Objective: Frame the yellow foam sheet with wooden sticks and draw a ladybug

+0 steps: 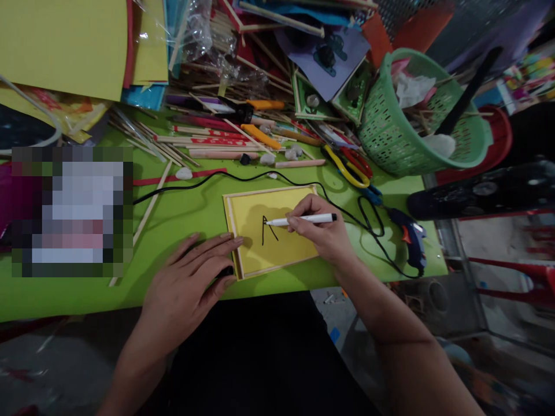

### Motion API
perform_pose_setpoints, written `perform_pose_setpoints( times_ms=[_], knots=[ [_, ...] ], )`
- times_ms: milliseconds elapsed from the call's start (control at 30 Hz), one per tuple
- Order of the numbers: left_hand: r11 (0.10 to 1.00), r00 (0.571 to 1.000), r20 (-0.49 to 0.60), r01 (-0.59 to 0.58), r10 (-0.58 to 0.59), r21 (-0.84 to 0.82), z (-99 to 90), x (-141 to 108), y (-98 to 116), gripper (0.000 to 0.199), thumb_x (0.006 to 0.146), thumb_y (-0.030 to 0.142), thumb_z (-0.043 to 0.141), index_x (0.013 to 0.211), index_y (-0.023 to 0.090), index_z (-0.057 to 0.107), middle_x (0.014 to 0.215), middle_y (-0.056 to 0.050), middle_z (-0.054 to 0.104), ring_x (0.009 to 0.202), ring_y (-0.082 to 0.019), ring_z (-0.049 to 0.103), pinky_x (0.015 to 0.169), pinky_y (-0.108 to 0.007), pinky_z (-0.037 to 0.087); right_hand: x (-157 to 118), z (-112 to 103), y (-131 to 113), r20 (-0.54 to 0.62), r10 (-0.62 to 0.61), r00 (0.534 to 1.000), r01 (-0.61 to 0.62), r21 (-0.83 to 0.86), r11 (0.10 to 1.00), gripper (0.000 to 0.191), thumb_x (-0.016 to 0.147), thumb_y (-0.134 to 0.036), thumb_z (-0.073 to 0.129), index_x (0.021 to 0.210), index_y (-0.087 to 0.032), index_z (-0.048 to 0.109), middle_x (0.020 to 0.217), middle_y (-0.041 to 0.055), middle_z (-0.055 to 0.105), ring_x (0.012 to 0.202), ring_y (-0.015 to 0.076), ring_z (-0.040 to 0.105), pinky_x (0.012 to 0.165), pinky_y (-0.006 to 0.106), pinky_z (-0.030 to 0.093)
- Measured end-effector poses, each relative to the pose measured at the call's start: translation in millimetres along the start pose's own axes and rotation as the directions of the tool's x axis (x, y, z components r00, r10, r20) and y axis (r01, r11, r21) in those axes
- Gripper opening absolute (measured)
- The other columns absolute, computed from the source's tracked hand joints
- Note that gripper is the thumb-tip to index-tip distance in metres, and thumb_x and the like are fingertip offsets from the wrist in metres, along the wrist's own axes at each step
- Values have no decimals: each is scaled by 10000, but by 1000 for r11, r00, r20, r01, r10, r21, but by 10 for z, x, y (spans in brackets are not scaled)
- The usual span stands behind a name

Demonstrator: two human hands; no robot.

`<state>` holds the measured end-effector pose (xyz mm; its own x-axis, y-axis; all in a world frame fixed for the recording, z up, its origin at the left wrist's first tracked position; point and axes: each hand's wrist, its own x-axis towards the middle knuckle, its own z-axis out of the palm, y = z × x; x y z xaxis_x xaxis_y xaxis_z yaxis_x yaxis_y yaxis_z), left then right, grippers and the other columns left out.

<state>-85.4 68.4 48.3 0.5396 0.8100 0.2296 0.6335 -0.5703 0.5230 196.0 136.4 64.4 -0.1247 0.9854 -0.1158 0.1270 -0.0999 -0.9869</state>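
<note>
A yellow card (286, 254) edged with thin wooden sticks lies on the green table (195, 202). Black strokes shaped like an incomplete letter mark its middle. My right hand (323, 228) pinches a white marker (312, 219) with a black end, its tip touching the strokes. Flat at the card's left edge rests my left hand (191, 277), its fingers stretched out and fingertips on the wooden border. A small black object (226, 271), perhaps a cap, shows between its thumb and fingers.
Behind the card are a black cable (203, 182), scissors (347, 167), sticks and pens. A blue glue gun (411, 240) lies right, below a green basket (377, 127). Coloured sheets (60, 46) are stacked at the back left. A pixelated area covers the left side.
</note>
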Motion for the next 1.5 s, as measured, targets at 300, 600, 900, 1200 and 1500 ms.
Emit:
perform_pose_setpoints(
  times_ms=[300,600,900,1200,1500],
  knots=[
    [1000,1000,1,3,-3,-3,-5,1,-8,138,1118,387,477,1105,278,562,1477,-11,699,1365,-241,661,1200,-493,361,1,11,-10,4,-1,1000,1,11,1000,317,787,-452,895,798,-223,676,701,-14,706,616,128,567,569,285,405],
    [999,1000,-15,18,-19,-26,-4,0,4,145,1103,382,504,1080,274,598,1457,-2,714,1352,-241,674,1202,-496,404,4,7,-9,19,15,1000,-15,-17,1000,323,775,-445,904,806,-226,669,707,-19,705,612,120,552,550,275,397],
    [998,999,-10,43,-43,-36,5,-13,-6,173,1092,405,519,1067,276,630,1437,-4,727,1345,-257,680,1215,-523,424,3,11,-10,22,9,1000,-9,-39,999,312,771,-437,903,798,-226,674,707,-18,705,624,128,560,558,279,406],
    [1000,1000,-9,20,-20,-19,-5,-5,2,122,1099,378,511,1093,282,587,1454,-4,715,1347,-252,678,1201,-505,403,3,-8,26,12,2,1000,-1,-49,999,297,795,-438,874,801,-227,665,702,-18,691,628,131,551,568,283,396],
    [1000,1000,5,13,-13,-8,-2,-8,-2,117,1108,380,505,1104,282,568,1475,-16,701,1379,-243,654,1213,-509,381,-2,-7,7,-33,16,999,-18,-57,998,317,787,-478,865,773,-250,646,667,-28,636,649,151,543,609,318,445]
  ],
)
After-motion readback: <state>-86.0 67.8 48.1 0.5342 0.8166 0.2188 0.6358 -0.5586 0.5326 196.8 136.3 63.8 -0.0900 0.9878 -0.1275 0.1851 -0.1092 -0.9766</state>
